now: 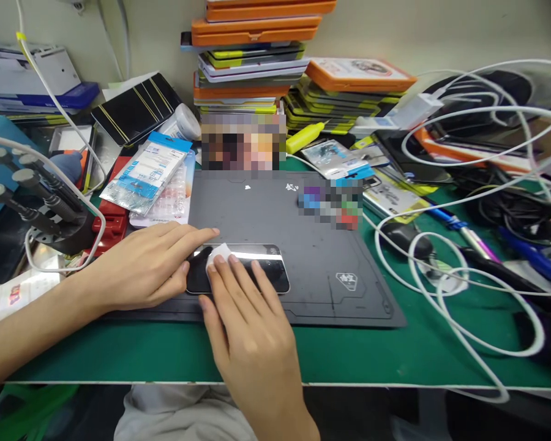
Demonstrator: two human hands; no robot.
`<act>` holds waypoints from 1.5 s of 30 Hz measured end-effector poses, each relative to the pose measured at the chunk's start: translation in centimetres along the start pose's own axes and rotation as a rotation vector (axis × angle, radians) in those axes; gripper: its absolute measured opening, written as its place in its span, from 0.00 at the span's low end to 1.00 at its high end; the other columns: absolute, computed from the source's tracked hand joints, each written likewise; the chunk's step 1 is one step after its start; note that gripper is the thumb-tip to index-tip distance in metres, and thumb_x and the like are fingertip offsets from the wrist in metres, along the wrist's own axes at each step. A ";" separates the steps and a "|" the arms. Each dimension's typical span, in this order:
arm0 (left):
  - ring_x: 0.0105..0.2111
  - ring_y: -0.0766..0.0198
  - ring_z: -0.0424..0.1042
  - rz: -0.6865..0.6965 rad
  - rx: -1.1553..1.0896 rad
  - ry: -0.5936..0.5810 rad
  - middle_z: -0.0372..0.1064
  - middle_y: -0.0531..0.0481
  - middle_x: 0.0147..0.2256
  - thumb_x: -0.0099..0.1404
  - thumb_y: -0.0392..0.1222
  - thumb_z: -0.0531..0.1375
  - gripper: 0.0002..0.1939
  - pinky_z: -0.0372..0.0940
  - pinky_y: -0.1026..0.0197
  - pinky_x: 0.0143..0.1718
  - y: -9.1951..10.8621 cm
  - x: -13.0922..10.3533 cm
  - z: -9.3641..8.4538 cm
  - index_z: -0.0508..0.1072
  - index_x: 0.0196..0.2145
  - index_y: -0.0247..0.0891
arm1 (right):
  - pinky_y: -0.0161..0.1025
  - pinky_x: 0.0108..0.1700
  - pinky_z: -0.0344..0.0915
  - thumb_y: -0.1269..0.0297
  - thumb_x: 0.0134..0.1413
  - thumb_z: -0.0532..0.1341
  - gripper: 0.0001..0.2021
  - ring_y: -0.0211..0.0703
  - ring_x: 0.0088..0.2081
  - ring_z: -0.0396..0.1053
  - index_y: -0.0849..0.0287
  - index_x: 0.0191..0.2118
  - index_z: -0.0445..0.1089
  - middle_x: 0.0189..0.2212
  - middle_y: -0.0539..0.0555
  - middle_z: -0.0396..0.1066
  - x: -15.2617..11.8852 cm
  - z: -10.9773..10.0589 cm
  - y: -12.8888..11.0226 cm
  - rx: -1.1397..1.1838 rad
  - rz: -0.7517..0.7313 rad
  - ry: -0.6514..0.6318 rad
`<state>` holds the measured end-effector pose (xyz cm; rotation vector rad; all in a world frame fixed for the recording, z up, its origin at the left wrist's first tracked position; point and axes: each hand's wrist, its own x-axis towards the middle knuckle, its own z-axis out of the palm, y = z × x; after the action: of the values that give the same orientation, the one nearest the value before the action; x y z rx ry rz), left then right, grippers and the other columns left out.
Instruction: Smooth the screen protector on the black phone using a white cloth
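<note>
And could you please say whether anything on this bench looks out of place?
Yes, the white cable: it sprawls in loose loops across the right side of the green bench top, and one loop strays past its front edge. No spill shows, and the phone lies flat.

A single head-worn camera looks forward and down at close range from the near side of the worktop [353, 361]. The left hand [147, 263] and right hand [254, 334] occupy the central and left foreground; the field extends from the wearer's lap [179, 413] to the wall [463, 27] behind.
</note>
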<state>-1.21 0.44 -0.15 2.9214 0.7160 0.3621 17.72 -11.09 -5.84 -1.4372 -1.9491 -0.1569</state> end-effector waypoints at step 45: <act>0.48 0.53 0.81 -0.067 0.033 0.063 0.80 0.40 0.49 0.73 0.31 0.47 0.25 0.73 0.54 0.50 0.0 -0.1 0.2 0.68 0.64 0.31 | 0.50 0.74 0.62 0.75 0.73 0.61 0.22 0.50 0.70 0.68 0.72 0.67 0.68 0.64 0.66 0.74 -3.3 -3.1 4.5 -0.099 -0.064 -0.005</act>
<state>-1.25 0.40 -0.41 2.9200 0.8339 0.4407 23.55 -13.55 -6.81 -1.4398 -2.0168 -0.2827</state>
